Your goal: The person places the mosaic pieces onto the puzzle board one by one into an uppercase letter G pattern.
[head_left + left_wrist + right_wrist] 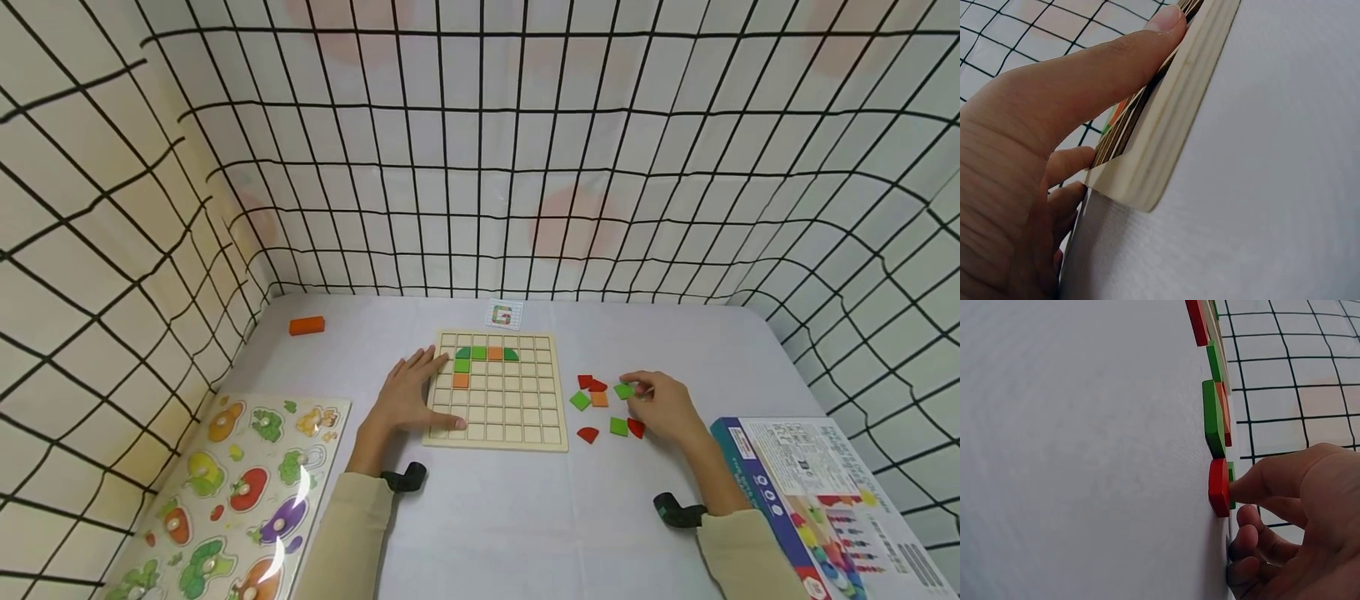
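A wooden grid board (pixel 517 417) lies mid-table with green and orange tiles (pixel 478 354) in its upper rows. My left hand (pixel 411 396) rests flat on the board's left edge, fingers straight. In the left wrist view its thumb (pixel 1116 59) lies along the board's rim (pixel 1172 119). Loose red, green and orange tiles (pixel 599 398) lie scattered to the right of the board. My right hand (pixel 639 390) pinches a green tile (pixel 624 390) among them. In the right wrist view the thumb (pixel 1272 478) touches that green tile (pixel 1231 484), just behind a red tile (pixel 1218 487).
An orange block (pixel 307 325) lies at the back left, and a small card (pixel 503 315) behind the board. A vegetable peg puzzle (pixel 232 492) sits at the front left and a printed box (pixel 810 492) at the front right. Grid-patterned cloth walls enclose the table.
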Available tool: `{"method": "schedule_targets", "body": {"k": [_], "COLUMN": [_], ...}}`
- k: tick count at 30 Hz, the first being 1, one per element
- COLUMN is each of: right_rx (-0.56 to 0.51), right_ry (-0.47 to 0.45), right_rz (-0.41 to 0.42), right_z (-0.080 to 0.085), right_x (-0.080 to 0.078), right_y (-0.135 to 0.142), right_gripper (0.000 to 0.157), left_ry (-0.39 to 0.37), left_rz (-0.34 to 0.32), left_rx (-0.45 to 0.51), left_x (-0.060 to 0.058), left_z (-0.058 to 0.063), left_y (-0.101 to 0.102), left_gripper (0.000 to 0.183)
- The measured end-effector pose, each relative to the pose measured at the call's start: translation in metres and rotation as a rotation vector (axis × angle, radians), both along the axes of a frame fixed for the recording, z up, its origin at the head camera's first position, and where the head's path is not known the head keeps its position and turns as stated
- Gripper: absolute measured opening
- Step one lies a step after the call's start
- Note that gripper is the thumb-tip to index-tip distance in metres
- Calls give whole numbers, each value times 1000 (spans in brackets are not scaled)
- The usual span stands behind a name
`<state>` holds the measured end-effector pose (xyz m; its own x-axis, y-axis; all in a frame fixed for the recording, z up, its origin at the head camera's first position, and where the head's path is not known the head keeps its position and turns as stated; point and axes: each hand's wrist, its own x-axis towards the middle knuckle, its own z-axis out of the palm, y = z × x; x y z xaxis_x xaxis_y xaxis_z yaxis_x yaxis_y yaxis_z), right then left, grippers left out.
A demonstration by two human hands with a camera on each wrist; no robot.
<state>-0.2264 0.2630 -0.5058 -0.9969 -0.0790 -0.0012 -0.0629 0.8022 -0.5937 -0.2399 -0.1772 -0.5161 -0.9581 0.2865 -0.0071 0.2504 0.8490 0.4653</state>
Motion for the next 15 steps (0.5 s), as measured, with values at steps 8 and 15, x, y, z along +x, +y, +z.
{"method": "schedule_targets", "body": {"k": [8, 15], "right_rx": [-3, -14], "right_ry": [8, 15], "right_rz": [17, 17], "right_z": [-2, -1], "right_x": [-1, -1], "right_y": [2, 1], "right_gripper": [30, 30], "left_ry": [-13, -13], "left_rz": [6, 8], "left_rx": [-2, 5], "left_x": [1, 1], "left_z": [2, 3], "left_y": [1, 1], "left_gripper": [125, 124]}}
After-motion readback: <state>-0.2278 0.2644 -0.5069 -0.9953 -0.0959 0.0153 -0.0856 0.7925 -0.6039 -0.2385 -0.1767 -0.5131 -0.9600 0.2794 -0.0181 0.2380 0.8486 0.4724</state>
